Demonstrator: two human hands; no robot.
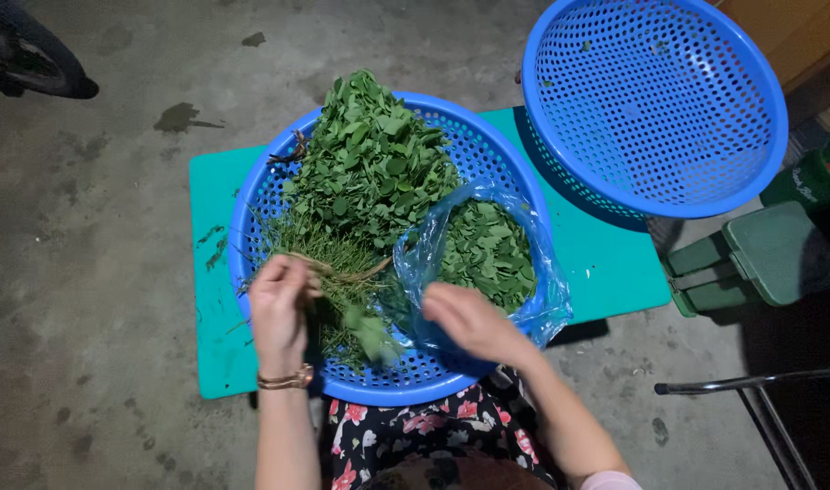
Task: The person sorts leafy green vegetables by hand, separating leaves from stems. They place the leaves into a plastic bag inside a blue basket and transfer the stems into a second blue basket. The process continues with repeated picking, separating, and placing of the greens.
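1. Where the head view looks straight down, the left hand (279, 304) sits at the near left of a blue perforated basket (252, 195), its fingers curled shut around a thin leafy stem (347, 272) that runs rightward out of the fist.
2. A bracelet (285, 379) circles the left wrist.
3. The right hand (469, 322) lies just right of centre, at the near edge of a clear blue plastic bag (542, 304). Its fingers are blurred, so whether they grip anything cannot be told.
4. A blurred sprig of leaves (371, 334) shows between the two hands, just beside the right fingertips; contact cannot be made out.
5. The stem belongs to a heap of leafy branches (370, 163) filling the left and far part of the basket, stalks toward the near side, foliage toward the far side.
6. The bag rests in the right half of the same basket, mouth open, holding loose picked leaves (488, 249).
7. The basket stands on a teal mat (211, 195) spread over a concrete floor (88, 272).
8. A second blue basket (655, 100), nearly bare inside, tilts at the far right, overlapping the mat's far right corner.
9. A green plastic stool (751, 259) stands to the right, and a metal frame (751, 386) crosses the near right corner.
10. A floral-print garment (415, 436) covers the person's lap at the near edge.
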